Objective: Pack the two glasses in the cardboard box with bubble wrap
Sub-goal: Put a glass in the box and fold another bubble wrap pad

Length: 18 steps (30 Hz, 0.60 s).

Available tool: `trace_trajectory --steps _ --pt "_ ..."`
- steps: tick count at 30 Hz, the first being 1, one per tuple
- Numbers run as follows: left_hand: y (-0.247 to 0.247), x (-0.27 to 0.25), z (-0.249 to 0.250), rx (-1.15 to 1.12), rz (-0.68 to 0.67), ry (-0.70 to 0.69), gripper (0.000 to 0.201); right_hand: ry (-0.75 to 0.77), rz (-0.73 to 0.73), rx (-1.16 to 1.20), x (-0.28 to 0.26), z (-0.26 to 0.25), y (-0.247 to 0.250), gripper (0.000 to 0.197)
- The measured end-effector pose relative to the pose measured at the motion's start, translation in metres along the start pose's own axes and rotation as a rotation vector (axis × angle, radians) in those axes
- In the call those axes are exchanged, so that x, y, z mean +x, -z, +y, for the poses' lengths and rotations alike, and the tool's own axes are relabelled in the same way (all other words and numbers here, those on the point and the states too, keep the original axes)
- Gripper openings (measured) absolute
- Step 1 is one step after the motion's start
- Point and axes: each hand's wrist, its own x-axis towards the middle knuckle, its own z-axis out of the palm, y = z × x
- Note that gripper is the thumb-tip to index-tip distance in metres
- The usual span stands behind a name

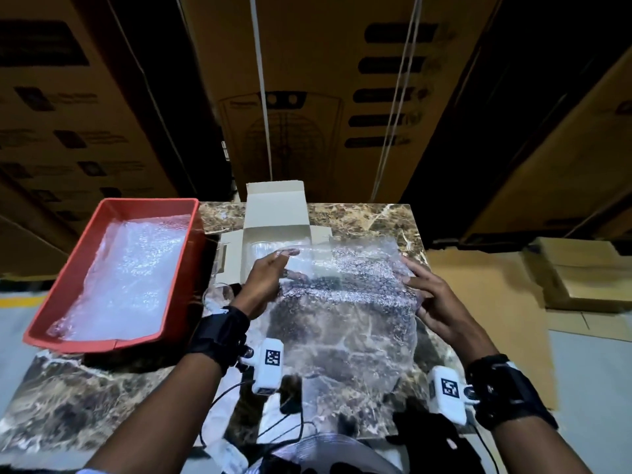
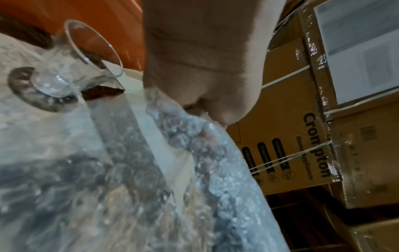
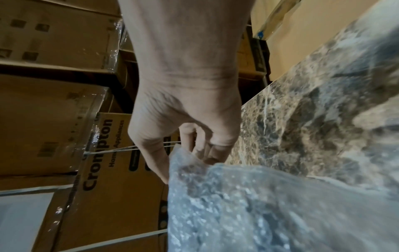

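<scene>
head view: a sheet of bubble wrap [image 1: 345, 302] is stretched over the marble tabletop [image 1: 102, 398] at centre frame, the left hand [image 1: 265, 282] pinching its far left corner and the right hand [image 1: 437, 302] pinching its far right edge, each grip closed on the film. the open cardboard box [image 1: 277, 213] sits just beyond, upper centre, with what looks like a wrapped glass inside, though i cannot be sure. in the left wrist view a bare glass [image 2: 75, 63] lies tilted on the tabletop at upper left; probably slick and breakable, best held round its body, while the wrap is light and limp, best held by corners.
</scene>
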Motion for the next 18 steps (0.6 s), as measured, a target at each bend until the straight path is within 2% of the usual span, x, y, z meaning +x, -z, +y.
trace_trajectory --steps 4,8,10,12,15,18 --pt "-0.015 -0.003 -0.018 0.038 0.025 0.021 0.033 0.023 0.068 0.028 -0.003 0.016 0.027 0.052" --pt "-0.028 -0.008 -0.035 0.068 0.099 -0.049 0.024 0.179 0.201 -0.461 -0.002 0.042 0.053 0.055" --pt "-0.035 -0.009 -0.044 0.102 0.1 -0.074 0.02 0.217 0.241 -0.634 0.0 0.056 0.062 0.041" --pt "-0.038 -0.008 -0.058 0.152 0.086 -0.05 0.018 0.198 0.269 -0.729 0.003 0.068 0.068 0.031" --pt "-0.04 -0.003 -0.079 0.315 0.102 0.015 0.023 0.096 0.252 -0.821 0.008 0.084 0.077 0.025" --pt "-0.042 -0.004 -0.093 0.476 0.092 -0.004 0.039 0.01 0.207 -0.936 0.009 0.094 0.084 0.041"
